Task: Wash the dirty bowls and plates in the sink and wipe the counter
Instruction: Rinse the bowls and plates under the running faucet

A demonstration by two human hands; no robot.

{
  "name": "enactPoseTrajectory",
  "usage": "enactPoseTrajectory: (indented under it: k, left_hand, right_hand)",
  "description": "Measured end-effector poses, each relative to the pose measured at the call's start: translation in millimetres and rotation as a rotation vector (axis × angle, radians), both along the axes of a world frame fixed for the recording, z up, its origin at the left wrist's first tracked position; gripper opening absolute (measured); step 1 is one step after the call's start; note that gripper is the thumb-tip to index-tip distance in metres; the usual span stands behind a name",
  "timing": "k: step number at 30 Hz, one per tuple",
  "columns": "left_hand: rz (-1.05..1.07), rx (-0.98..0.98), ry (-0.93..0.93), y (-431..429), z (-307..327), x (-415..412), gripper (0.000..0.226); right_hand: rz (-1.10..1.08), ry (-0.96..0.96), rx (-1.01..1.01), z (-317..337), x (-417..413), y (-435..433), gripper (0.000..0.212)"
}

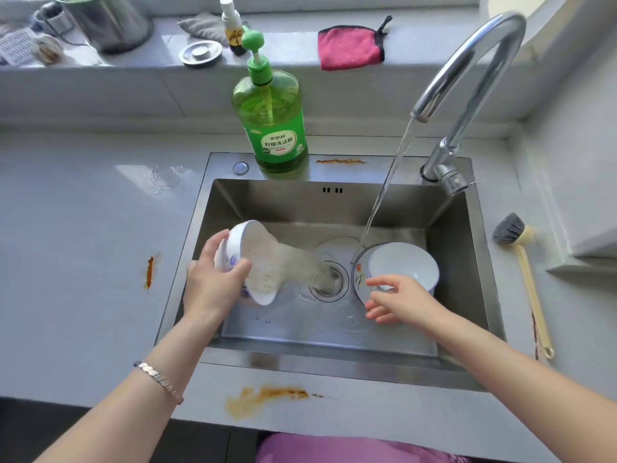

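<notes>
While the left hand point(213, 282) tips its bowl point(248, 262) to drain mid-frame, the right hand point(397, 300), spread empty, nears the next bowl point(404, 265) under the tap point(467, 71)

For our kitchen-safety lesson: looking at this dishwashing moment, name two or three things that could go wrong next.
1. The left hand tips the wet white patterned bowl steeply; it might slip and chip in the steel sink.
2. Murky water pours straight at the round drain strainer; residue could clog it.
3. The chrome tap runs beside the white bowl on a plate; reaching in with the open right hand may splash water over the counter.
</notes>
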State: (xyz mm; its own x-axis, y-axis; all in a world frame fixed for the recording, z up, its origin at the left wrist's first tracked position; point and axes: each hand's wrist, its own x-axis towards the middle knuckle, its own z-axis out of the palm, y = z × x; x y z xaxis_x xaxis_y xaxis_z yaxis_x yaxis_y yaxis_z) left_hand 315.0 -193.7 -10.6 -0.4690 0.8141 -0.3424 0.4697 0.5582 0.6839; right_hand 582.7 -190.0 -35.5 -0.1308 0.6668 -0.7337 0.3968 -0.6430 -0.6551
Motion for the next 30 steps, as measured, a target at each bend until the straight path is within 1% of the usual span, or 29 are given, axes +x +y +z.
enactPoseTrajectory:
  k: [3,5,7,9,11,12,13,14,16,17,18,20,23,24,26,27,28,30]
  left_hand:
    - [-0.159,-0.013,0.314,0.5,12.6,4.1,0.06]
    - [-0.243,-0.002,0.478,1.9,18.0,4.9,0.063]
    - [-0.31,-0.008,0.587,3.8,20.0,3.9,0.066]
    - [-0.383,0.029,0.686,5.5,19.6,5.9,0.068]
    - [-0.452,0.045,0.731,8.0,19.6,11.1,0.068]
    - [-0.456,0.036,0.707,10.9,18.1,13.7,0.067]
    - [-0.427,0.03,0.634,15.4,16.8,16.5,0.065]
    - [-0.364,0.034,0.502,21.4,16.3,20.8,0.062]
    - [-0.162,0.062,0.102,34.6,18.1,34.4,0.051]
    - [-0.055,0.08,-0.102,40.8,18.6,43.3,0.046]
    - [0.028,0.085,-0.267,46.6,18.2,53.4,0.042]
    - [0.1,0.07,-0.473,57.4,19.1,75.9,0.033]
    - [0.05,0.099,-0.614,73.2,19.0,108.0,0.03]
    - [0.026,0.115,-0.636,78.8,19.0,115.8,0.032]
    - [-0.021,0.137,-0.645,90.9,20.1,125.2,0.034]
    - [-0.048,0.14,-0.646,96.2,20.3,125.7,0.034]
    - [-0.071,0.132,-0.644,100.7,20.4,123.9,0.034]
    - [-0.128,0.094,-0.607,106.2,20.8,118.1,0.037]
  right_hand:
    - [0.039,-0.053,0.059,-0.6,6.4,-1.5,0.034]
    - [0.08,-0.094,0.097,-0.4,9.9,-1.4,0.033]
    - [0.128,-0.156,0.132,0.0,14.0,-1.1,0.031]
    - [0.225,-0.255,0.198,2.0,19.3,-0.7,0.032]
    - [0.339,-0.354,0.261,6.8,24.5,-0.4,0.033]
    - [0.382,-0.389,0.286,9.3,26.7,0.1,0.034]
    - [0.41,-0.411,0.309,11.6,28.7,1.2,0.035]
    - [0.429,-0.43,0.334,12.8,30.7,3.3,0.036]
    - [0.444,-0.448,0.412,14.8,33.5,9.3,0.041]
    - [0.442,-0.432,0.471,16.8,33.1,13.4,0.045]
    - [0.445,-0.399,0.535,19.1,31.4,18.8,0.052]
    - [0.494,-0.319,0.603,22.9,23.2,31.2,0.068]
    - [0.639,-0.259,0.689,25.7,1.5,49.0,0.084]
    - [0.662,-0.23,0.708,25.5,-5.2,53.8,0.085]
    - [0.636,-0.138,0.736,27.6,-9.8,62.7,0.089]
    - [0.661,-0.124,0.806,26.6,-2.6,67.3,0.09]
    - [0.735,-0.162,0.932,23.7,7.8,74.9,0.088]
    - [0.996,-0.349,1.209,10.3,36.8,99.3,0.074]
